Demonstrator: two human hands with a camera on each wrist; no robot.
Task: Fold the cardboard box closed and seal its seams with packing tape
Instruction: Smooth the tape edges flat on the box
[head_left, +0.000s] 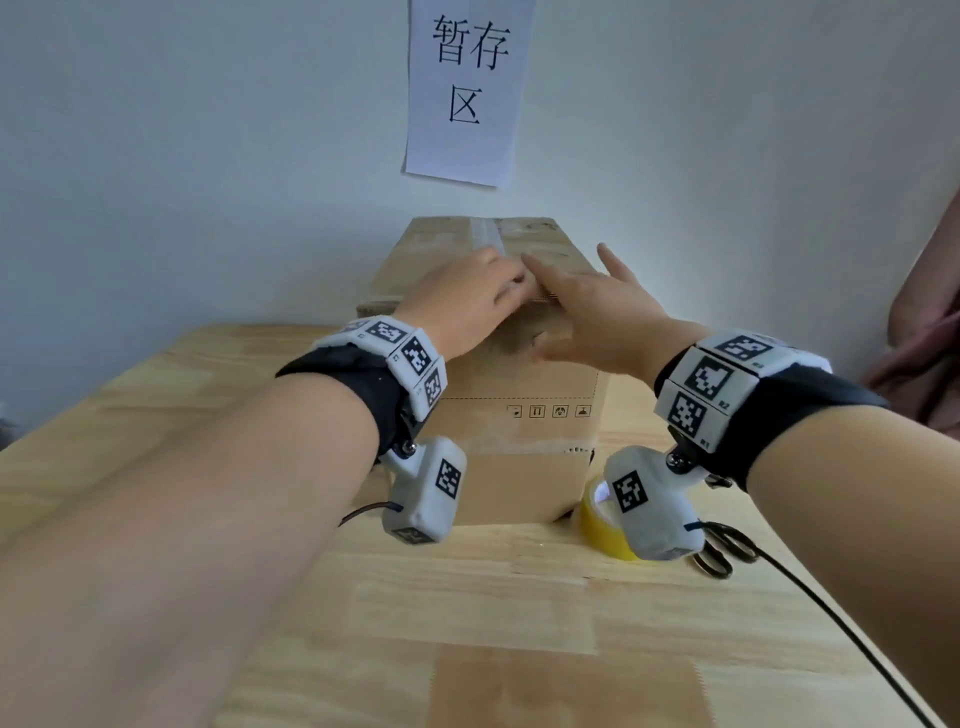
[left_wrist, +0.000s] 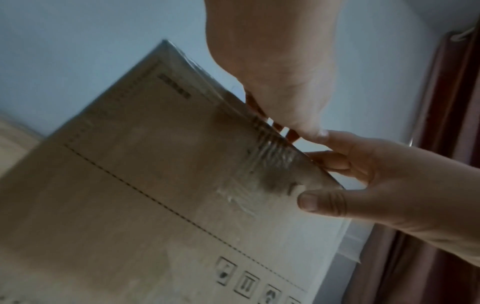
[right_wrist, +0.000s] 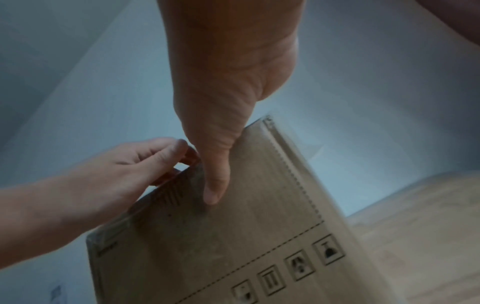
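Note:
A closed brown cardboard box (head_left: 519, 431) stands on the wooden table (head_left: 467, 597) against the wall. A strip of clear tape (head_left: 485, 234) runs along its top centre seam and wrinkles down over the front face (left_wrist: 259, 174). My left hand (head_left: 483, 296) lies on the box top at the front edge, fingers resting on the seam. My right hand (head_left: 582, 291) lies beside it with fingers spread on the top. In the right wrist view its thumb (right_wrist: 215, 185) presses on the front face. Neither hand holds anything.
A yellow tape roll (head_left: 597, 525) and black scissors (head_left: 724, 551) lie at the box's front right, partly behind my wrist camera. A paper sign (head_left: 467, 88) hangs on the wall. Another person's arm (head_left: 924, 332) shows at the right edge. A black cable (head_left: 831, 608) crosses the table.

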